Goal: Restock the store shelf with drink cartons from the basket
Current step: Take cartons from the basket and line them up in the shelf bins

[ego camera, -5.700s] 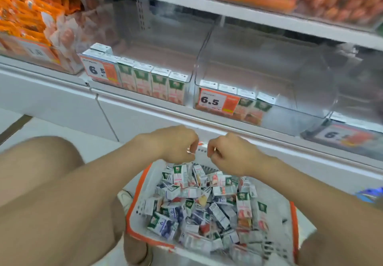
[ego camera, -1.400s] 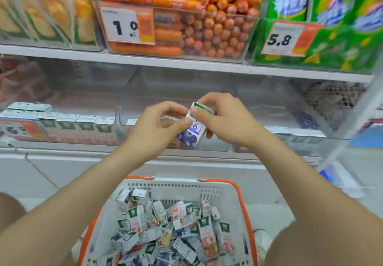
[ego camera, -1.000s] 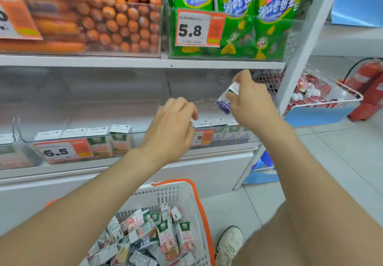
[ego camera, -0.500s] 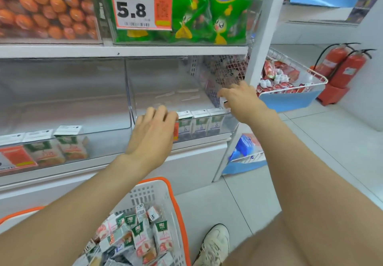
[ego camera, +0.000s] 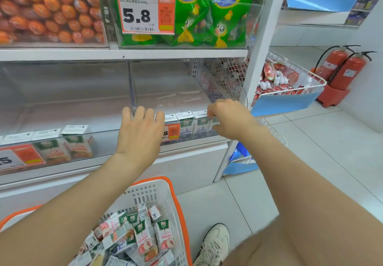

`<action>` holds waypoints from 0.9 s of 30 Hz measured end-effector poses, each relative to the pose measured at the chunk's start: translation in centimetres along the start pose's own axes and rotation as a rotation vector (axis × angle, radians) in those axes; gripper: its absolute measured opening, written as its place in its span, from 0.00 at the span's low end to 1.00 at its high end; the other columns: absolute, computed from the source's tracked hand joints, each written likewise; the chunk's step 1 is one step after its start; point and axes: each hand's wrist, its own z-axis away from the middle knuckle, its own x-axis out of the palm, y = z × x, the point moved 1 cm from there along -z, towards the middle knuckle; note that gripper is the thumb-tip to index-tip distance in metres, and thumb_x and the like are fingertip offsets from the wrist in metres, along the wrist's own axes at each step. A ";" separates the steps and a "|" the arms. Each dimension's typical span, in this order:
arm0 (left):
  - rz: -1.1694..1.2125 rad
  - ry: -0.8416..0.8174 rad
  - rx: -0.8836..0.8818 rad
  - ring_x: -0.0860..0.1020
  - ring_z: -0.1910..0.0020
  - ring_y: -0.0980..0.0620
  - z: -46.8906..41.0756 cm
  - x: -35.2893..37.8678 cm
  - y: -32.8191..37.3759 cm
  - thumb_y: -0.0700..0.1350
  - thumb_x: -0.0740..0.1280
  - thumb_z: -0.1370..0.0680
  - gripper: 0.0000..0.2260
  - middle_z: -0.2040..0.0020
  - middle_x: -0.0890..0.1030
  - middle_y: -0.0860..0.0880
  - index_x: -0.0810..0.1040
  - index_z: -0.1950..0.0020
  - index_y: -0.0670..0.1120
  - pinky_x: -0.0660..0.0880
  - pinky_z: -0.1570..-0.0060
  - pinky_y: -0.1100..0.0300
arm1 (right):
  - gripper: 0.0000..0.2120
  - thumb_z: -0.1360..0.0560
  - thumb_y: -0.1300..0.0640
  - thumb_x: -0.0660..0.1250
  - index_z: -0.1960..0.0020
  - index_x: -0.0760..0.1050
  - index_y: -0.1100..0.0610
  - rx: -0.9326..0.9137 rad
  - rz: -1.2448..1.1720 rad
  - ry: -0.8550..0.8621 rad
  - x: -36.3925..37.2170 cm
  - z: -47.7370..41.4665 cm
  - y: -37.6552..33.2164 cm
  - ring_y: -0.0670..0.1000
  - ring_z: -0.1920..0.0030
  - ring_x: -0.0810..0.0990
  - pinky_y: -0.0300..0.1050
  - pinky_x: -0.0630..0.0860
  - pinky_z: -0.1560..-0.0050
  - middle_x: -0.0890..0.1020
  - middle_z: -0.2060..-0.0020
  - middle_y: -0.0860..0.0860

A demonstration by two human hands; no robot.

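Left hand point(ego camera: 141, 133) rests flat-fingered on the clear bin point(ego camera: 107, 139) rim, right hand point(ego camera: 230, 119) pinches the row's end carton point(ego camera: 214, 122); more cartons point(ego camera: 145, 234) sit in the basket point(ego camera: 177, 203), probably light, stiff, crushable, best gripped across 2 flat sides.

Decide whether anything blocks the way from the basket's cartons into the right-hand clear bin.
The bin's clear front wall fronts the shelved cartons, so cartons from the basket must go over its rim. The left hand and right hand lie at that rim.
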 end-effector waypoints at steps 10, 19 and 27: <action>0.019 -0.043 0.065 0.72 0.52 0.44 0.6 -1.1 -1.5 0.37 0.69 0.28 0.14 0.51 0.76 0.47 0.72 0.45 0.47 0.60 0.57 0.53 | 0.10 0.26 0.66 0.76 0.52 0.83 0.52 0.044 0.033 0.192 -0.3 0.7 -0.2 0.57 0.57 0.82 0.46 0.66 0.62 0.82 0.56 0.49; 0.027 0.061 0.136 0.63 0.58 0.45 0.6 -1.8 -1.5 0.30 0.65 0.34 0.16 0.57 0.70 0.46 0.70 0.50 0.46 0.59 0.60 0.52 | 0.10 0.27 0.63 0.77 0.56 0.83 0.48 0.166 -0.034 0.154 -1.2 1.4 -0.1 0.55 0.56 0.82 0.44 0.67 0.65 0.83 0.58 0.44; 0.038 0.108 0.151 0.60 0.60 0.46 3.0 -2.0 -0.3 0.32 0.60 0.31 0.11 0.60 0.69 0.46 0.70 0.53 0.46 0.58 0.61 0.52 | 0.05 0.27 0.55 0.79 0.54 0.85 0.48 0.205 -0.136 0.060 -1.3 2.4 -0.5 0.54 0.54 0.82 0.47 0.76 0.59 0.85 0.59 0.47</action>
